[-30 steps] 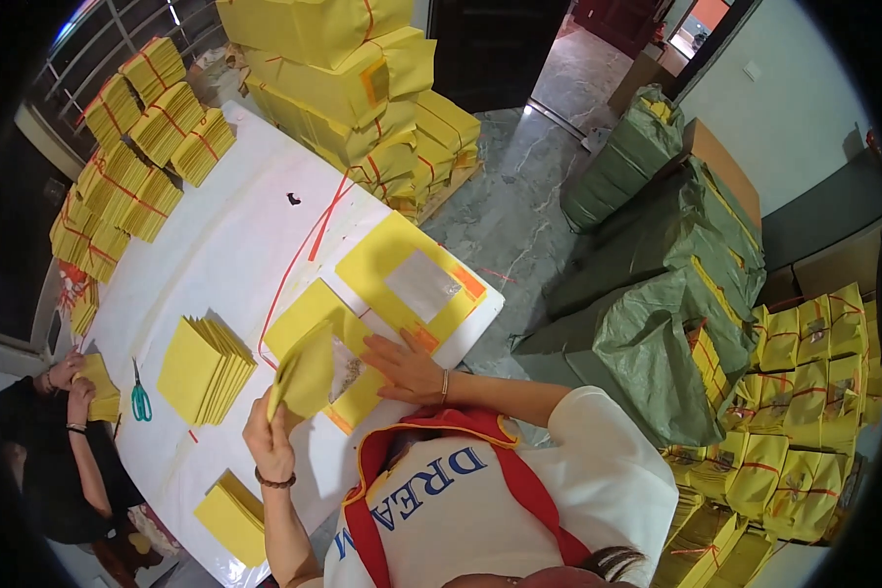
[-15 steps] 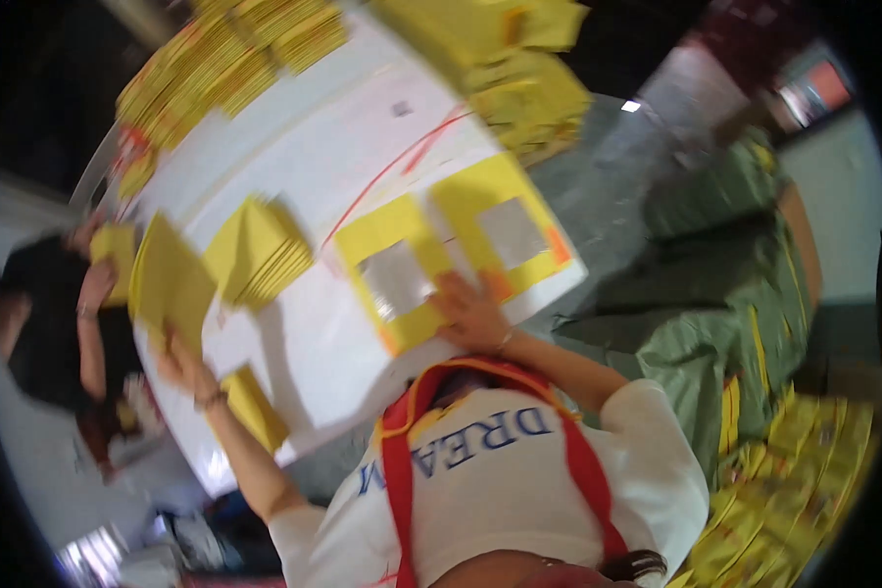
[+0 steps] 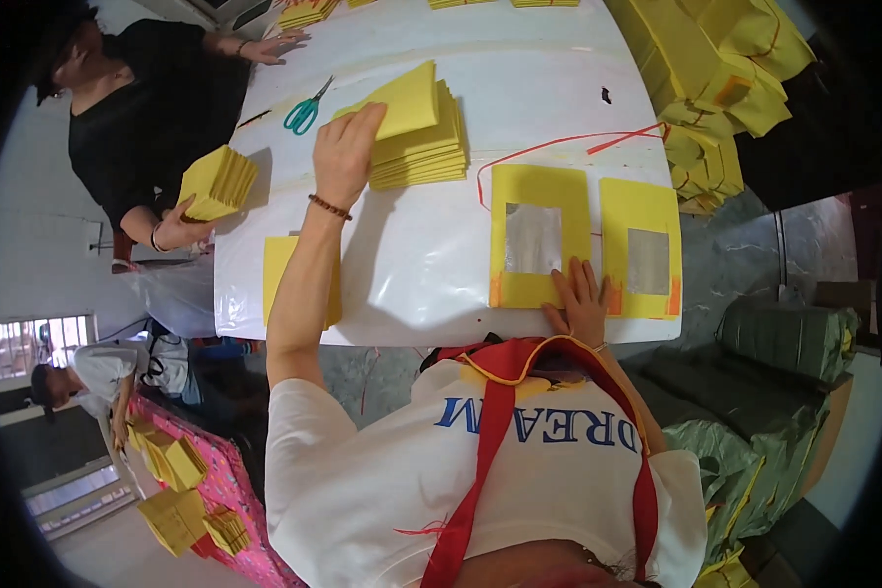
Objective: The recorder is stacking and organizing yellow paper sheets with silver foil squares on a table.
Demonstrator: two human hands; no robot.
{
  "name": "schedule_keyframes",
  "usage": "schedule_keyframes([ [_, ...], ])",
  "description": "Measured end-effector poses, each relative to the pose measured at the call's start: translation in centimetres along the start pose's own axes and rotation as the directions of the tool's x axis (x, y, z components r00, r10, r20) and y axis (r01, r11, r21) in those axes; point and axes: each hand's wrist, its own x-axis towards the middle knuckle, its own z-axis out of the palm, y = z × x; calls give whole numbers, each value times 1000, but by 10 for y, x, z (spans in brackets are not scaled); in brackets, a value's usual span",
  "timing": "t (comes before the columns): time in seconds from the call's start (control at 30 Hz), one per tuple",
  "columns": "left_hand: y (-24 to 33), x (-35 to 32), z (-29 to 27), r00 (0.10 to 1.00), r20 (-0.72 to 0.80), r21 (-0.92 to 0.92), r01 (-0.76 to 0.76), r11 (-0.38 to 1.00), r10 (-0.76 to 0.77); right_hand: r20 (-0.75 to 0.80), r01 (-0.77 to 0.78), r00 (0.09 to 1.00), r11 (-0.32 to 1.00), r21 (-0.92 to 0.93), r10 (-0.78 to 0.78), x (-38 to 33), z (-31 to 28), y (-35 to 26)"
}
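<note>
My left hand (image 3: 346, 147) grips the edge of a folded yellow paper packet (image 3: 407, 101), its fingers closed on it. That packet is tilted over a fanned stack of yellow packets (image 3: 421, 165) on the white table (image 3: 421, 265). At the near right, my right hand (image 3: 580, 306) lies with fingers spread, partly on a yellow sheet with a silver square (image 3: 534, 238). A second silver-squared yellow sheet (image 3: 647, 250) lies just right of that hand. Another yellow packet (image 3: 282, 274) is partly hidden behind my left forearm.
Teal-handled scissors (image 3: 304, 115) and a red ribbon (image 3: 539, 145) lie on the table. A person in black (image 3: 171, 93) at the left holds a yellow stack (image 3: 219, 183). Yellow bundles (image 3: 706, 78) are beyond the right edge. Green wrapped bales (image 3: 735, 412) stand at the right.
The view has turned and shifted. My left hand has brought its yellow packet from beside the fanned stack to over it. My right hand stays by the silver-squared sheets.
</note>
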Motion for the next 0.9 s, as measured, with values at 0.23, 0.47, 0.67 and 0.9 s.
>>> schedule_keyframes([
  [0.23, 1, -3, 27, 997, 80, 60, -26, 998, 21, 0, -15, 1000, 1000, -6, 15, -5, 1, -2],
  [0.47, 16, -55, 77, 934, 357, -64, 16, 998, 8, -14, -43, 999, 999, -8, 43, -5, 0, -3],
  [0.67, -14, -57, 87, 870, 493, -203, 117, 972, -2, 24, -31, 999, 995, 99, 29, 2, 9, 2],
  [0.9, -19, -59, 83, 822, 568, -328, 166, 930, 54, -87, -59, 994, 994, 91, 67, -5, 8, 4],
])
